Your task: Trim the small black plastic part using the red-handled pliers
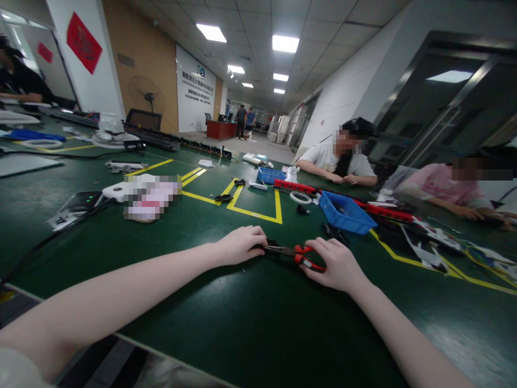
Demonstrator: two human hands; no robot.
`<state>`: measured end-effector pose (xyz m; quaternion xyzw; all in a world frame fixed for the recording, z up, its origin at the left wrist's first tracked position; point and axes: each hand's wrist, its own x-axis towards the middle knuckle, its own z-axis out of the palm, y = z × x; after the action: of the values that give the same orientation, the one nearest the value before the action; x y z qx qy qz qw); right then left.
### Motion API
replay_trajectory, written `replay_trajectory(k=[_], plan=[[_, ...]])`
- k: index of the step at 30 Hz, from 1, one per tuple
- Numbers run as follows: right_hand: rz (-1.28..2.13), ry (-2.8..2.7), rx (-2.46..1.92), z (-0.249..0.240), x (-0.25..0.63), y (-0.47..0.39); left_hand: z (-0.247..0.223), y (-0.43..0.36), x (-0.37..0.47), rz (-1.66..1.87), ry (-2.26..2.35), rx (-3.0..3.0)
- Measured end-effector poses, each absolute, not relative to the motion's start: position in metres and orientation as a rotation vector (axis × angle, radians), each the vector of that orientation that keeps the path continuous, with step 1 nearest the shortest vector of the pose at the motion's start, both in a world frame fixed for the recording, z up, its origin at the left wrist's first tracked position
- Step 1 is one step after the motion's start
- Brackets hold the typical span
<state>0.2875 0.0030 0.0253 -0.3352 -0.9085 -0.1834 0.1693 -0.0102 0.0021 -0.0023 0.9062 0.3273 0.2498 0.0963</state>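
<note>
My right hand (pixel 337 265) is wrapped round the red-and-black handles of long-nose pliers (pixel 299 255). The handles are spread a little, and the thin metal jaws point left toward my other hand. My left hand (pixel 243 243) is closed in a pinch on a small dark part (pixel 267 245), mostly hidden by the fingers. The plier tips reach that part; whether the jaws grip it I cannot tell. Both hands are low over the green tabletop (pixel 226 318). A tiny light scrap (pixel 243 271) lies just below my left hand.
A blue bin (pixel 346 213) with dark parts stands beyond my right hand, a second blue bin (pixel 270 175) farther back. Yellow tape (pixel 258 216) marks the table. A phone (pixel 151 202) and cables lie left. Two people sit across at the right, near red strips (pixel 294 187).
</note>
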Motion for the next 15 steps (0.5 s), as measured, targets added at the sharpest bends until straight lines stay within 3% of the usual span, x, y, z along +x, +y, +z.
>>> replay_trajectory(k=[15], plan=[[-0.53, -2.603, -0.982, 0.0277, 0.2812, -0.0018, -0.0001, 0.0004, -0.0105, 0.734, 0.97, 2.673]])
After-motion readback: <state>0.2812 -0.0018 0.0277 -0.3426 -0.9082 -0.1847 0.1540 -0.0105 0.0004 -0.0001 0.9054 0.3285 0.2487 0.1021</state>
